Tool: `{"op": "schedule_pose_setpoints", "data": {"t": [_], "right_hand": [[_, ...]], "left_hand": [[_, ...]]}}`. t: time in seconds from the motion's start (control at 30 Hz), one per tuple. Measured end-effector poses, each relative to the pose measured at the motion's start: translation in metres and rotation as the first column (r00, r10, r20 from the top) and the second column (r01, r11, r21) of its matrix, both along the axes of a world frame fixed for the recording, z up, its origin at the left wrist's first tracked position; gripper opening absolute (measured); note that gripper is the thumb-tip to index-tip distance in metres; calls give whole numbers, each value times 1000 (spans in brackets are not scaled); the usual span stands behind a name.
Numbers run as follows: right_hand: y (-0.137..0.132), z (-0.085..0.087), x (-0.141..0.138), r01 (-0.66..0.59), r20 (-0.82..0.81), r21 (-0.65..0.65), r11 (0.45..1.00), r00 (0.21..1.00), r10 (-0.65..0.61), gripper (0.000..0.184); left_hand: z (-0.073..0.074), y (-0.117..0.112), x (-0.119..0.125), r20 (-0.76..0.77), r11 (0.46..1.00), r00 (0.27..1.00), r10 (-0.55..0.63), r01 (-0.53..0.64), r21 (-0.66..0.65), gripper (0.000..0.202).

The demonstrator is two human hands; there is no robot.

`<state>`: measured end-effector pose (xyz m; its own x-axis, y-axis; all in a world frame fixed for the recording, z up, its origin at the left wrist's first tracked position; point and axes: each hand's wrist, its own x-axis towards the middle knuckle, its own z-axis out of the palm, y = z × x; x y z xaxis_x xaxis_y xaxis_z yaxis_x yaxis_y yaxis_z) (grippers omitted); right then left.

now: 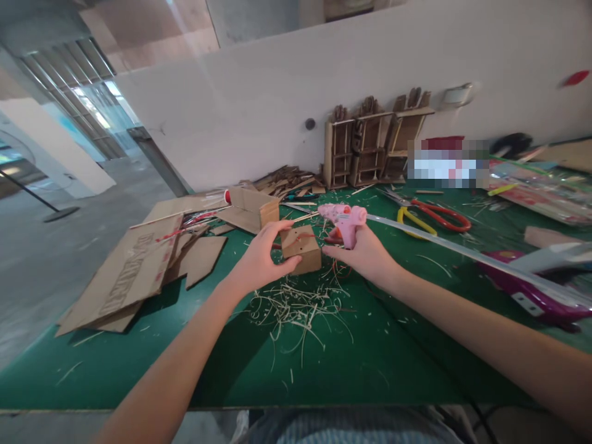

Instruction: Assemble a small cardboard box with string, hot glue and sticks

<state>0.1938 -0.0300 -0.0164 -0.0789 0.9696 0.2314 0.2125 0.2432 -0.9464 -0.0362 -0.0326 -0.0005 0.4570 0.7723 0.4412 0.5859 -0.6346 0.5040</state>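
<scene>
My left hand (263,258) grips a small cardboard box (308,264) from its left side, thumb on the near face. Small dark holes and a reddish strip show on the top of the box. In my right hand (367,254) is a pink glue gun (345,216), its nozzle pointing left above the box. A long clear glue stick (444,245) runs out of the gun's back toward the right edge. The fingers of my right hand are partly hidden behind the gun's handle. Thin pale shavings (300,308) lie in a loose heap just in front of the box.
Cardboard sheets (124,280) lie at the left, with a folded cardboard piece (245,209) behind the box. Scissors with red and yellow handles (416,219) and a purple-and-white tool (522,287) are at the right. Three cardboard structures (367,148) lean against the wall.
</scene>
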Motion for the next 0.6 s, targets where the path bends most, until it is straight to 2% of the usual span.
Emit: {"op": "schedule_pose_setpoints", "data": {"t": [0.07, 0.17, 0.33, 0.47, 0.6], "right_hand": [[1, -2, -2, -38, -14, -60, 997, 999, 37, 31], [1, -1, -2, 9, 66, -79, 997, 998, -4, 25], [10, 6, 1, 73, 96, 42, 996, 992, -77, 24], [27, 13, -2, 57, 57, 157, 986, 996, -67, 25], [41, 22, -8, 24, 80, 183, 983, 996, -39, 23]], "left_hand": [[0, 0, 0, 19, 999, 1000, 4, -4, -33, 58], [1, 0, -1, 24, 995, 1000, -17, 19, -94, 60], [2, -2, -2, 44, 986, 997, -69, 75, -146, 62], [3, -4, -1, 79, 971, 990, -113, 127, -204, 65], [5, -6, 0, 130, 943, 977, -168, 198, -267, 71]]}}
